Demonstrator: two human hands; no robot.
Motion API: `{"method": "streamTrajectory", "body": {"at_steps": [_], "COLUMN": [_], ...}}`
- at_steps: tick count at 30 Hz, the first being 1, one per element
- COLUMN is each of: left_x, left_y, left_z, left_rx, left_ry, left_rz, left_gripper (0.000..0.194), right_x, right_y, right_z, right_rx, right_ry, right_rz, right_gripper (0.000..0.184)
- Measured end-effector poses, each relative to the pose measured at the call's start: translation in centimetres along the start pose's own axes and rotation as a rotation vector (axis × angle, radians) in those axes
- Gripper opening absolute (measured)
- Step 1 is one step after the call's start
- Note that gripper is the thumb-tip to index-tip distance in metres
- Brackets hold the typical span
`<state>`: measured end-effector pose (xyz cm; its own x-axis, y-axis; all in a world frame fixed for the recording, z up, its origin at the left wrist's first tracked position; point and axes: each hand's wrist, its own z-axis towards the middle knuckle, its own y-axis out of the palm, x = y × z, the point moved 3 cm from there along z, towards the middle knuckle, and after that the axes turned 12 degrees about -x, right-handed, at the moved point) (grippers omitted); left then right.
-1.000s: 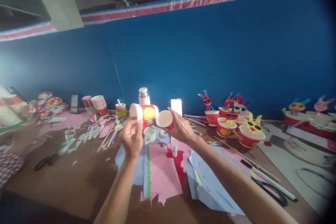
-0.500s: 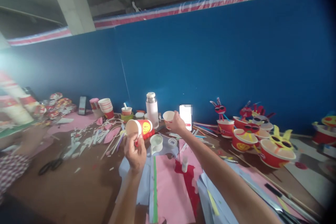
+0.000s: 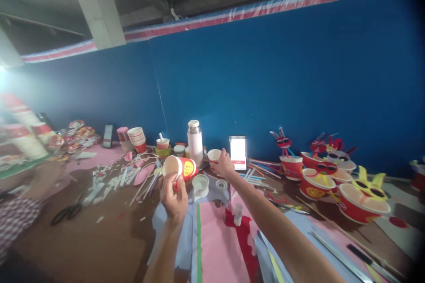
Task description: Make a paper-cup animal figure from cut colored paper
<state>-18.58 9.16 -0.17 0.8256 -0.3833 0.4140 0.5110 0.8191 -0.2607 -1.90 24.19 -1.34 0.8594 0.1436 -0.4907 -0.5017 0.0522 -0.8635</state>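
Observation:
My left hand (image 3: 173, 196) is closed on a red paper cup (image 3: 188, 169) with a round yellow emblem. The cup lies on its side in the air, its open mouth turned toward the left. Farther out, my right hand (image 3: 225, 166) grips a second paper cup (image 3: 214, 157), which stands upright with its mouth up, beside a white thermos (image 3: 195, 143). Right of that hand a phone (image 3: 238, 152) with a bright screen leans upright. Just below the two cups sits a roll of white tape (image 3: 200, 186).
Cups with paper creatures, such as a yellow-eared one (image 3: 363, 203), stand at right. Scissors (image 3: 66, 213) and paper scraps lie at left, near a co-worker's checkered sleeve (image 3: 20, 216). Pink paper (image 3: 221, 243), a glue stick (image 3: 238, 214) and a black-handled knife (image 3: 360, 254) lie in front.
The view has shifted slightly, so everything sits a little lower and farther right. My right hand has lowered its cup slightly. My left hand keeps its cup in much the same pose.

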Motion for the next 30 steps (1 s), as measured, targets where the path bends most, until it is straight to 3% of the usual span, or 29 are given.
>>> {"method": "streamTrajectory", "body": {"at_steps": [7, 10, 13, 14, 17, 20, 21, 23, 28, 30], "left_x": [0.4, 1.1, 3.7, 5.2, 10.9, 16.0, 17.1, 18.6, 20.1, 20.3], "left_y": [-0.3, -0.9, -2.2, -2.7, -3.6, -2.7, -2.1, -0.7, 2.5, 3.1], "left_z": [0.3, 0.5, 0.4, 0.1, -1.5, -4.7, -5.7, -7.3, -8.7, -9.1], "left_rx": [-0.001, 0.012, -0.034, -0.07, -0.317, -0.783, -0.865, -0.954, -1.025, -1.062], "left_ry": [-0.016, -0.046, -0.042, -0.017, 0.256, 0.469, 0.516, 0.562, 0.557, 0.564], "left_rz": [-0.042, -0.088, -0.157, -0.192, -0.36, -0.484, -0.518, -0.543, -0.555, -0.56], "left_gripper": [0.006, 0.01, 0.01, 0.009, 0.013, 0.017, 0.018, 0.016, 0.011, 0.013], "right_x": [0.4, 3.0, 7.1, 8.5, 12.2, 15.0, 15.7, 16.6, 16.9, 16.7], "right_y": [-4.1, -6.2, -8.0, -8.5, -9.6, -10.3, -10.4, -10.7, -10.3, -9.8], "right_z": [-4.9, -9.2, -14.5, -16.3, -21.4, -24.9, -25.7, -26.7, -27.3, -27.2], "right_rx": [-0.029, -0.069, -0.118, -0.13, -0.162, -0.158, -0.154, -0.149, -0.162, -0.136], "right_ry": [-0.133, -0.208, -0.214, -0.207, -0.198, -0.195, -0.212, -0.289, -0.445, -0.443], "right_rz": [-0.015, 0.015, 0.077, 0.108, 0.226, 0.339, 0.376, 0.434, 0.355, 0.333], "right_gripper": [0.034, 0.047, 0.039, 0.034, 0.027, 0.032, 0.034, 0.043, 0.081, 0.078]}}
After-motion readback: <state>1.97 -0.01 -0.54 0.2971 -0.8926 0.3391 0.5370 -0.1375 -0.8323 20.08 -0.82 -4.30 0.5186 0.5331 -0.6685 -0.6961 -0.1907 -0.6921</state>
